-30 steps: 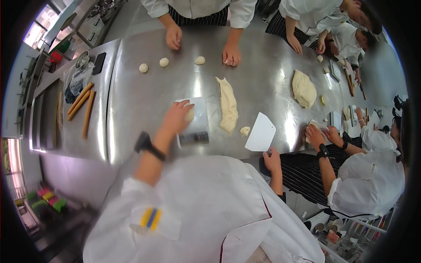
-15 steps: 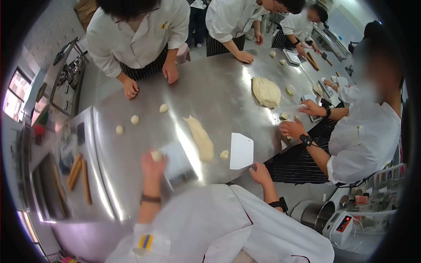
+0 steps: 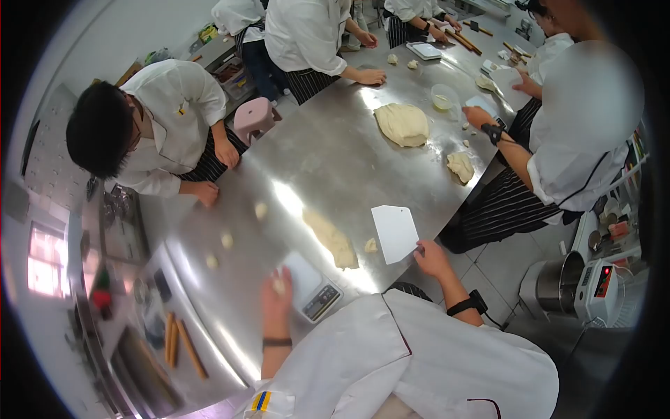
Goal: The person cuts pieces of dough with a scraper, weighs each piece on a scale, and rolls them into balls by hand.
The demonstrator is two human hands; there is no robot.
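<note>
My left hand (image 3: 276, 299), blurred, is closed around a small piece of dough (image 3: 279, 285), beside the left edge of a digital scale (image 3: 322, 302). My right hand (image 3: 433, 259) grips the near edge of a white dough scraper (image 3: 395, 233), held at the table's front edge. Between the scraper and the scale lie a long flat strip of dough (image 3: 331, 241) and a small scrap of dough (image 3: 370, 245). Three dough balls sit in a row at the left: one dough ball (image 3: 261, 211) farther off, another dough ball (image 3: 227, 240), and a nearer dough ball (image 3: 212, 261).
A large dough slab (image 3: 402, 126) rests on the steel table (image 3: 307, 167), near a plastic bowl (image 3: 443, 97). Wooden rolling pins (image 3: 187, 347) lie at the lower left. Co-workers in white jackets stand around the table; one at right holds a scraper. A mixer (image 3: 593, 290) stands at right.
My view has turned, shifting the whole scene. My left hand still holds dough beside the scale and my right still holds the scraper. The right co-worker's hands have moved away from the dough there.
</note>
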